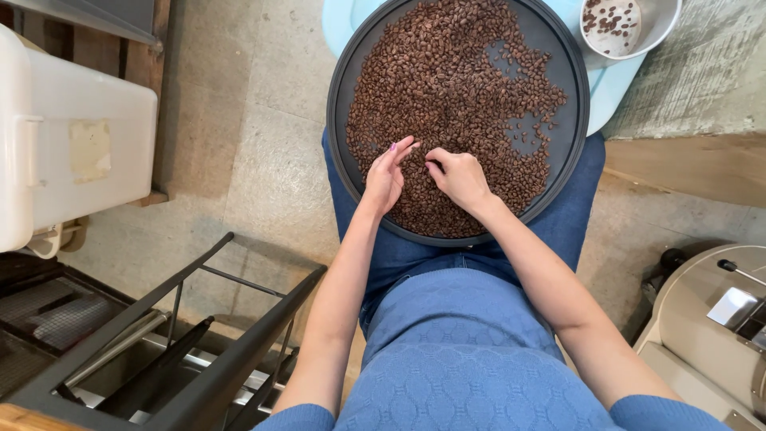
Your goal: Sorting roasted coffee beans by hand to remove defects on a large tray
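A round dark tray (341,88) rests on my lap, covered with several brown coffee beans (447,80). My left hand (386,174) lies on the beans at the tray's near side, fingers stretched out and apart. My right hand (458,175) is beside it, fingers curled down into the beans, fingertips pinched together; whether a bean is between them is hidden. The two hands almost touch. A white bowl (659,24) with a few beans stands beyond the tray at the upper right.
A light blue board (616,84) lies under the tray's far side. A white plastic bin (72,136) stands on the left. A dark metal frame (199,335) is at the lower left, and a beige machine (710,327) at the lower right. The floor is concrete.
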